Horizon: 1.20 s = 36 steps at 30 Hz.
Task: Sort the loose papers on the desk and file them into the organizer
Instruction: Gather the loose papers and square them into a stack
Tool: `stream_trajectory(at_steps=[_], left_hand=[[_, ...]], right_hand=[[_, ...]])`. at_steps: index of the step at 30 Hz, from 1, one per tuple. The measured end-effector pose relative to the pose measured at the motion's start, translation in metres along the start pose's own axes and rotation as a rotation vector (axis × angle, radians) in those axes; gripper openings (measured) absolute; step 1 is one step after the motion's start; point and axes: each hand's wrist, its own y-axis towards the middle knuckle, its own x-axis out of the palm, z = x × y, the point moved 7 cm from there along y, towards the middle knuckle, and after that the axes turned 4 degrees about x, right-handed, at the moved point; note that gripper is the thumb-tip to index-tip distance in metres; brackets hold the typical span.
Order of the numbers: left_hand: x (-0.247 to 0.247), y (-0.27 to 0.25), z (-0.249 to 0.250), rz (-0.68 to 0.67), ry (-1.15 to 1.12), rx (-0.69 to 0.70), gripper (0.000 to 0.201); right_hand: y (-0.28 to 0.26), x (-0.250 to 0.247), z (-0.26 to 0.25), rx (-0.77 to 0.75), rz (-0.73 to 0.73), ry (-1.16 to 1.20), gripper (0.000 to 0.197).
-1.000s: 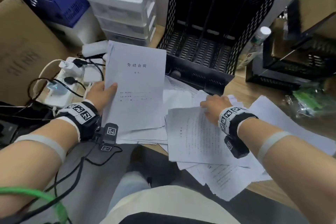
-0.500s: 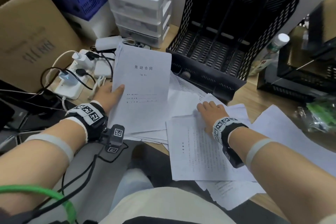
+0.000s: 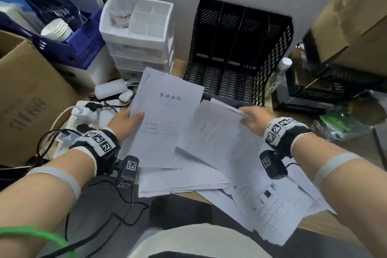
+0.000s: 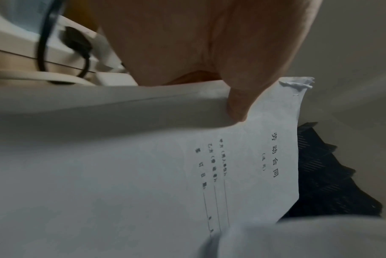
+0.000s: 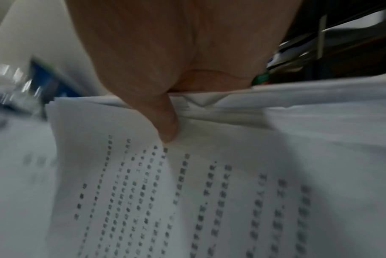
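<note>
In the head view, your left hand [image 3: 123,120] grips the white stapled document with a printed title page [image 3: 165,123] at its left edge, thumb lying on top of the page and the other fingers hidden beneath it. Your right hand [image 3: 254,118] pinches a white sheaf of text-printed sheets [image 3: 217,142] at its upper right corner, lifted and tilted above the scattered loose white papers [image 3: 272,205] on the wooden desk [image 3: 312,226]. The black mesh file organizer with upright dividers [image 3: 240,48] stands just behind both bundles. In the left wrist view, the thumb [image 4: 238,101] presses onto the title page near its stapled corner; the remaining fingers cannot be seen. In the right wrist view, the thumb [image 5: 163,118] clamps down on the topmost printed sheet, with the stack's edges directly behind it.
</note>
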Motion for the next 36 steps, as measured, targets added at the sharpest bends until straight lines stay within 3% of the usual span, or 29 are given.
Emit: stream_trajectory(at_steps=[3, 5, 7, 10, 14, 17, 22, 26, 28, 31, 36], left_hand=[[-0.002, 0.018, 0.018, -0.052, 0.007, 0.029, 0.021], [-0.002, 0.026, 0.026, -0.11, -0.059, 0.024, 0.036], [0.005, 0.025, 0.044, -0.185, -0.19, 0.034, 0.033], [0.015, 0.021, 0.067, -0.286, -0.302, 0.054, 0.032], [0.019, 0.018, 0.086, -0.338, -0.436, -0.002, 0.044], [0.025, 0.008, 0.102, -0.473, -0.359, 0.025, 0.065], [0.04, -0.018, 0.112, -0.694, -0.336, 0.042, 0.078], [0.041, -0.023, 0.108, -0.707, -0.298, 0.146, 0.062], [0.044, -0.017, 0.094, -0.693, -0.189, 0.158, 0.06], [0.047, 0.003, 0.062, -0.596, 0.035, 0.16, 0.035], [0.041, 0.021, 0.034, -0.54, 0.117, 0.105, 0.033]], right_hand=[[-0.005, -0.051, -0.002, 0.027, 0.163, 0.257, 0.011], [-0.011, -0.073, -0.005, 0.067, 0.265, 0.427, 0.014], [-0.012, -0.078, -0.012, 0.087, 0.32, 0.585, 0.024], [-0.01, -0.062, -0.025, 0.211, 0.354, 0.711, 0.033], [-0.008, -0.026, -0.051, 0.283, 0.291, 0.938, 0.041], [-0.007, -0.006, -0.066, 0.311, 0.273, 1.012, 0.028], [-0.014, 0.008, -0.078, 0.401, 0.352, 1.019, 0.034], [-0.023, 0.02, -0.077, 0.5, 0.34, 0.912, 0.032], [-0.026, 0.029, -0.079, 0.529, 0.295, 0.898, 0.034], [-0.029, 0.044, -0.077, 0.548, 0.232, 0.885, 0.035], [-0.019, 0.089, -0.05, 0.581, 0.126, 0.988, 0.031]])
